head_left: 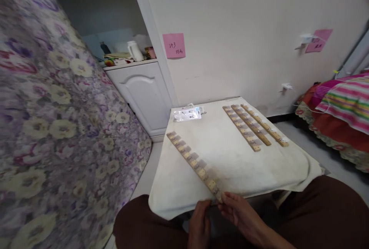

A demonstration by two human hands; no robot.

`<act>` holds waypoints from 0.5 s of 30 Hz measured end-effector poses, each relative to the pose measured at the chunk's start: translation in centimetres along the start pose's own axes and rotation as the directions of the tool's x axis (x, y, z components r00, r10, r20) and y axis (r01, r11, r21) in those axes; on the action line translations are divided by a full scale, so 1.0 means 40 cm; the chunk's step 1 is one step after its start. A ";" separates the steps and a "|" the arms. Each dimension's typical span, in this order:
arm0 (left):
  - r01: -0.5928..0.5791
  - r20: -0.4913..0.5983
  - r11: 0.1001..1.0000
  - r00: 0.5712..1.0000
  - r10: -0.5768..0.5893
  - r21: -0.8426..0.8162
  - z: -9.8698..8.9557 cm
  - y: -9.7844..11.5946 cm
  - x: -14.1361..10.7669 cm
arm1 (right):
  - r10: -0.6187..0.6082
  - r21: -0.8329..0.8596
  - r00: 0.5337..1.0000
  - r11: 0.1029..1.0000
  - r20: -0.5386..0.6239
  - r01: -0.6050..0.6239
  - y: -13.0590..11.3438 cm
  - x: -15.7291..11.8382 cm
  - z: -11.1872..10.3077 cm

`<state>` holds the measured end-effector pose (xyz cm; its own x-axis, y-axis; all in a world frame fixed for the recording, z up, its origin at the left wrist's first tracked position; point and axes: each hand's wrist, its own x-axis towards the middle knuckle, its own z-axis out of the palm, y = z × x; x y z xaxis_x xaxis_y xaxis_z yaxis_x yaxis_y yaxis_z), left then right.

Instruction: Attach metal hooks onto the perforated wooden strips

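A long wooden strip (pixel 190 159) lies slantwise on the cloth-covered table, its near end at the front edge. Small pale blocks or fittings sit along it at intervals; their exact kind is too small to make out. At that near end, my right hand (pixel 240 211) is closed, with thumb and fingers pinching the strip's tip. Just left of it, my left hand (pixel 199 223) is curled at the table edge, its fingertips close to the strip. Whatever those fingers hold, if anything, is hidden.
Three similar wooden strips lie at the right: a left one (pixel 241 128), a middle one (pixel 251 125) and a right one (pixel 264 125). Clear plastic packaging (pixel 187 114) rests at the back left of the table (pixel 173 180). A floral curtain (pixel 72 126) hangs left; a bed (pixel 343 107) stands right.
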<state>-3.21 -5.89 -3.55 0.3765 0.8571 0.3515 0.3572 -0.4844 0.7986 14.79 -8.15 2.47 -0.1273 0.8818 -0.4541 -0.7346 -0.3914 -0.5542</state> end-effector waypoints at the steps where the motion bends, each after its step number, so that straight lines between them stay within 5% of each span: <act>1: -0.005 0.001 1.000 1.000 0.005 -0.001 0.000 -0.001 0.000 | 0.003 -0.006 1.000 1.000 -0.008 -0.003 0.000 0.000 0.001; 15: -0.155 -0.025 0.988 0.988 0.155 -0.010 0.004 -0.039 0.004 | -0.028 -0.063 0.995 0.998 -0.096 0.022 -0.009 -0.022 -0.019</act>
<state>-3.55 -5.02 -4.83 0.4059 0.7757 0.4833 0.2860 -0.6101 0.7389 15.67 -8.99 2.53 -0.0423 0.8631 -0.5032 -0.6935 -0.3879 -0.6071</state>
